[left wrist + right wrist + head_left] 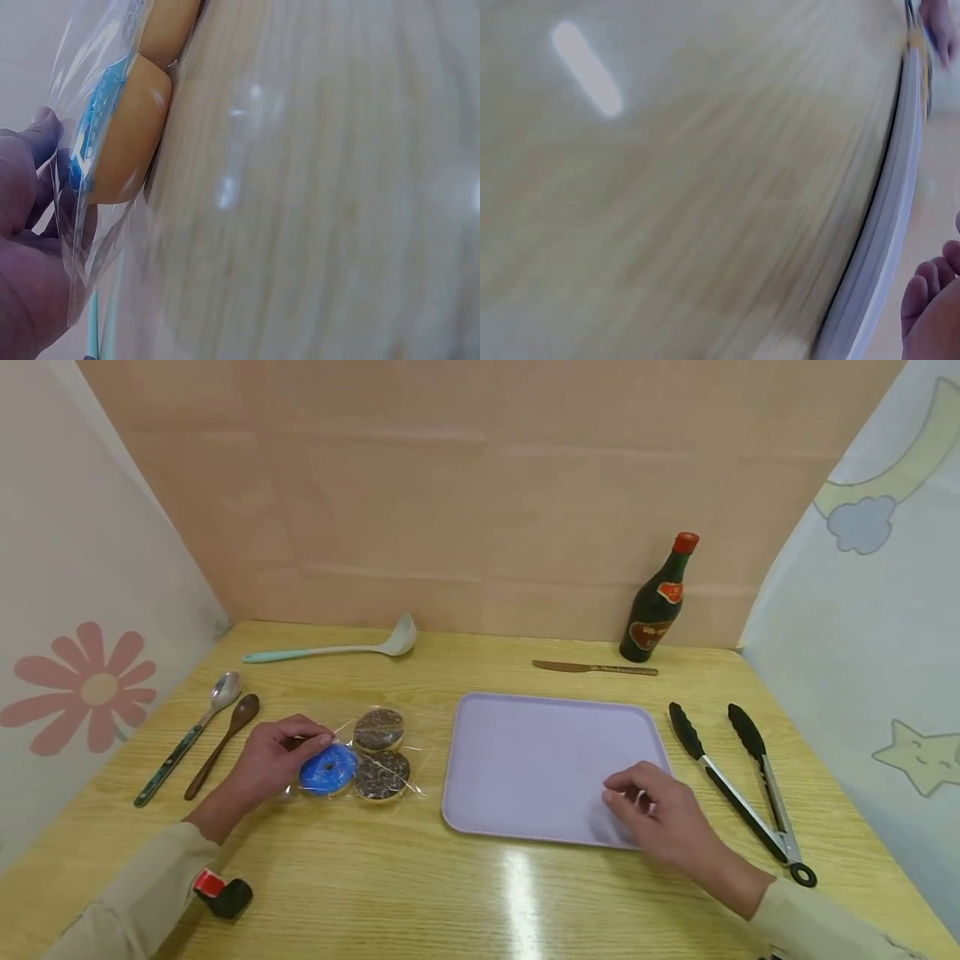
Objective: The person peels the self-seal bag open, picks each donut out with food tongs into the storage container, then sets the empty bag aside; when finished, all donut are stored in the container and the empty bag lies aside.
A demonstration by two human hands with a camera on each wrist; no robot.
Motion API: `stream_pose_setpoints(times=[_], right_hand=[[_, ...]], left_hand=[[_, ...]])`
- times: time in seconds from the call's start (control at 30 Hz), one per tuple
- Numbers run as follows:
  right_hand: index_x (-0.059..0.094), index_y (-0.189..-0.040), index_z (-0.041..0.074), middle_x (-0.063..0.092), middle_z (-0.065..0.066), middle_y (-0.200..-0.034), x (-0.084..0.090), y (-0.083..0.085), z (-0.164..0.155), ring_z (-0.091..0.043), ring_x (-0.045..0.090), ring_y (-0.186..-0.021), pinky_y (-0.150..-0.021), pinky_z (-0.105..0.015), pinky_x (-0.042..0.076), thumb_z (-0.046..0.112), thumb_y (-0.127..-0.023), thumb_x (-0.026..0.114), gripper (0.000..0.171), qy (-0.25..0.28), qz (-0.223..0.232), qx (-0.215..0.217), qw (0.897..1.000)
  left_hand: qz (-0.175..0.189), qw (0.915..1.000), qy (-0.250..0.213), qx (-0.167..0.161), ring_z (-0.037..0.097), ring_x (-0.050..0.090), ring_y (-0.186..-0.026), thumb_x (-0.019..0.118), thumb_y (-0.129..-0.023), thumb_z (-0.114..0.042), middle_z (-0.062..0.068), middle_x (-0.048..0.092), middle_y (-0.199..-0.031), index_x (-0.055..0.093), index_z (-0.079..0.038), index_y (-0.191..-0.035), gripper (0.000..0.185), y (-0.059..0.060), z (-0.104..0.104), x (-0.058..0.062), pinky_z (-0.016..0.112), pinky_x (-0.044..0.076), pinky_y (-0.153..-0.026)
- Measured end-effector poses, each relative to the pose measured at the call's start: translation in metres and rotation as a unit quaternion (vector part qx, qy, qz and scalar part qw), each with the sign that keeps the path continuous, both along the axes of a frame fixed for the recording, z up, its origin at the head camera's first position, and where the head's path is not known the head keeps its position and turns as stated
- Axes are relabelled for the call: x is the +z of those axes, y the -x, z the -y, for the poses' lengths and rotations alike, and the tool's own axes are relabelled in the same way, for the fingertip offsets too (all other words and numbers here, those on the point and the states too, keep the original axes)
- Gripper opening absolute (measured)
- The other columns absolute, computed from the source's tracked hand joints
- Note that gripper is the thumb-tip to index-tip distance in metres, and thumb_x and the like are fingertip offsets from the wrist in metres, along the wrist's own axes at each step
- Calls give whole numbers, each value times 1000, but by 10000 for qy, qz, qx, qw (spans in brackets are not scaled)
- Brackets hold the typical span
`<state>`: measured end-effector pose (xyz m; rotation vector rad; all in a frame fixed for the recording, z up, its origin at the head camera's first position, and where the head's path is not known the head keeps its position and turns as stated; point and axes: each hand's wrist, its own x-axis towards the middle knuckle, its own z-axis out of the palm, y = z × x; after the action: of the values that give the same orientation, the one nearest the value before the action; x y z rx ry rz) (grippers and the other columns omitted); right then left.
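Note:
A clear plastic bag (pixel 418 752) of toy donuts lies on the left half of the table. Inside are one blue donut (pixel 328 770) and two chocolate-brown donuts (pixel 382 775). At the bag's left side my left hand (pixel 277 758) pinches the plastic beside the blue donut; in the left wrist view some fingers (pixel 67 214) show through the film. My right hand (pixel 663 814) hovers over the near right corner of a lilac tray (pixel 551 768), its fingers loosely bent and holding nothing. The right wrist view catches the tray's edge beside the fingertips (pixel 915 300).
Left of the bag lie a metal spoon (pixel 183 752) and a wooden spoon (pixel 225 739). A ladle (pixel 337 650), a brown knife (pixel 592 668) and a dark green bottle (pixel 654 606) are at the back. Black-tipped tongs (pixel 750 797) lie right of the tray. A black-and-red object (pixel 223 893) is by the left sleeve.

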<state>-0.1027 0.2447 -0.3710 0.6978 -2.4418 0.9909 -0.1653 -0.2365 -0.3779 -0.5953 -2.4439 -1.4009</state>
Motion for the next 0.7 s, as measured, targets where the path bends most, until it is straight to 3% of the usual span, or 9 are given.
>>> stream_pose_setpoints(times=[0.17,0.3,0.4,0.57,0.63,0.7], right_hand=[[67,-96,6,55,5,-82,2,-16,-55,-3,50,-67,-57,-13,39,-1,-80,71,17,-106,232,-1305,9911],[64,-107,0,54,-6,-92,2,-25,-89,-1,48,-71,-59,-13,38,7,-85,68,23,-92,584,-2060,9768],[59,-116,-6,51,-14,-97,2,-27,-108,-10,47,-80,-59,-16,36,15,-88,67,36,-364,836,-2588,9616],[43,-123,-22,44,-34,-106,1,-25,-128,-44,38,-97,-72,-44,37,29,-91,63,64,-792,1574,-3054,9358],[36,-124,-26,42,-41,-109,-1,-24,-134,-52,34,-102,-74,-56,33,34,-91,62,74,-889,1877,-3085,9283],[32,-125,-29,41,-45,-110,-3,-22,-138,-55,31,-104,-77,-60,32,38,-91,62,82,-954,2099,-3081,9230]], left_hand=[[-59,9999,-82,-12,9,61,-80,65,-88,3,10,67,-89,73,2,-92,10,9,7,-13,18,48,-65],[-96,9998,-190,-66,9,61,-80,65,-88,3,9,67,-89,73,1,-92,10,10,10,-17,18,48,-65],[-82,9998,-179,-91,9,61,-81,64,-88,3,6,67,-89,73,1,-92,10,10,11,-17,18,48,-66],[-79,9998,-138,-89,9,61,-80,64,-89,2,6,67,-89,72,3,-92,9,10,11,-17,18,48,-67],[-71,9998,-158,-91,9,61,-80,64,-89,3,8,67,-88,72,4,-92,9,10,11,-17,18,48,-67],[-75,9997,-207,-126,9,61,-80,63,-88,5,10,67,-88,72,5,-92,9,10,9,-16,18,48,-66]])
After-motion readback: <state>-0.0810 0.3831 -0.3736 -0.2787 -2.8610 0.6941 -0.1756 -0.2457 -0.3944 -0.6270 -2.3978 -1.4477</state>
